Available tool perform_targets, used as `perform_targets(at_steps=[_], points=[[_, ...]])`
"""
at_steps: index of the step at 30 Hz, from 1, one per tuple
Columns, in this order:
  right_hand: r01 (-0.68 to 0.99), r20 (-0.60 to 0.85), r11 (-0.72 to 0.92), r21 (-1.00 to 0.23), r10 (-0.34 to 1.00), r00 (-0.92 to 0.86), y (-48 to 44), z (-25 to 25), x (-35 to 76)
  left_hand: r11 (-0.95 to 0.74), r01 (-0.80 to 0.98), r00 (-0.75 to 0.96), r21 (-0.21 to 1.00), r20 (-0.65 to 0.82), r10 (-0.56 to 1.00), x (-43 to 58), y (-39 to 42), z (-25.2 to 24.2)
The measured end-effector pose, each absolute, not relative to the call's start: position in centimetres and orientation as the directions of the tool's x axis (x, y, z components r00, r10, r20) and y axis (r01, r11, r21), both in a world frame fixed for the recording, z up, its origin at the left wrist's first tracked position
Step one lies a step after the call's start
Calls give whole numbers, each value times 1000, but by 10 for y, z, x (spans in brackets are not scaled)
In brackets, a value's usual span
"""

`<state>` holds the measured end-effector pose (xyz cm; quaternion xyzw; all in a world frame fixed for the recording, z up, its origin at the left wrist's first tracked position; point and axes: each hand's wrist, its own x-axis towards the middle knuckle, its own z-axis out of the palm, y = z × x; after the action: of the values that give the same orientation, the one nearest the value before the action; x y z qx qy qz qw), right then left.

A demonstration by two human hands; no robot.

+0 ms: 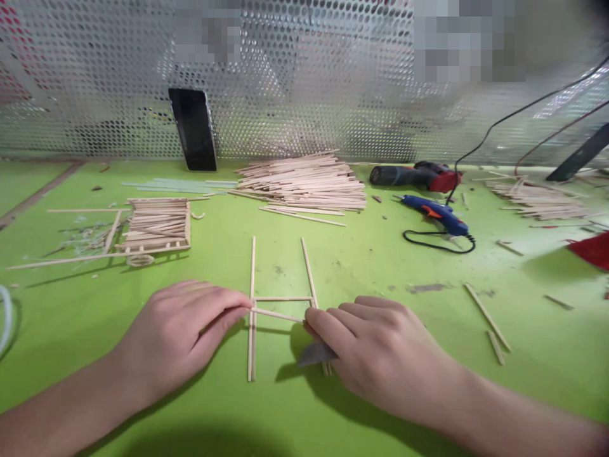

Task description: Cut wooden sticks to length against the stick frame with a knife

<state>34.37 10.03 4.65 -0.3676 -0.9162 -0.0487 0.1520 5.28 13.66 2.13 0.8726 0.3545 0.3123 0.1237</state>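
Note:
My left hand (183, 333) pinches the left end of a short thin wooden stick (278, 315), close to a long upright-lying stick (252, 273). The fingers of my right hand (375, 349) are closed at the stick's other end, and a grey blade (316, 354) sticks out below them. A second crosspiece (284, 298) lies just beyond, between the left long stick and a slanted right one (307, 266). My right fingers hide part of the right stick. Shorter sticks lie alongside the lower halves of both long ones.
Behind lie a big stick pile (304, 184), a black phone (194, 130) leaning on the perforated metal screen (295, 76), a dark red-ended tool (413, 176) and a blue glue gun (435, 214). A small stick-built cart (159, 225) is at left, another pile (542, 200) at right.

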Motion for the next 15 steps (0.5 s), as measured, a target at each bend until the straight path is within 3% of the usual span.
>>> perform_targets(at_steps=[8,15], points=[[680,288,733,-37,659,-695,101,46,346,-833,519,657,192,534,532,55,133,24],[686,275,726,-45,669,-690,101,45,345,-813,503,642,293,503,579,55,134,24]])
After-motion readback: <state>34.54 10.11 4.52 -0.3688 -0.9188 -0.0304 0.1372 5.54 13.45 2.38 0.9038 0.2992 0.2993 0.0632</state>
